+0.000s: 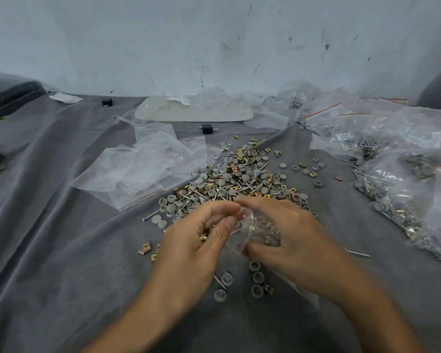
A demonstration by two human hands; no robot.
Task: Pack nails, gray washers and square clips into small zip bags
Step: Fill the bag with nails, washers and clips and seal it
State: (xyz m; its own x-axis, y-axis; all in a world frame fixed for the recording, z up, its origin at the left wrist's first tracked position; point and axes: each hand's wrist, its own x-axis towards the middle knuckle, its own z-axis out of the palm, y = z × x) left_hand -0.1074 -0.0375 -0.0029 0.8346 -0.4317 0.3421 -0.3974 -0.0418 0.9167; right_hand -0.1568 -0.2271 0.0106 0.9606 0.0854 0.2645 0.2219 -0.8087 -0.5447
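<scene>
A small clear zip bag (250, 231) with washers and clips inside sits between my two hands over the grey cloth. My left hand (196, 240) pinches its upper edge with thumb and fingers. My right hand (288, 235) grips the bag from the right, fingers curled round it. Just beyond them lies a loose pile (242, 179) of gray washers, brass square clips and nails. A few gray washers (257, 277) and a nail (219, 281) lie under my hands. Two brass clips (145, 248) lie to the left.
Empty zip bags (143, 169) lie spread at centre left. Filled bags with red zip lines (402, 179) are heaped on the right. A pale flat tray (194, 110) and a small black block (207, 129) lie near the wall. A dark object (10, 95) sits far left.
</scene>
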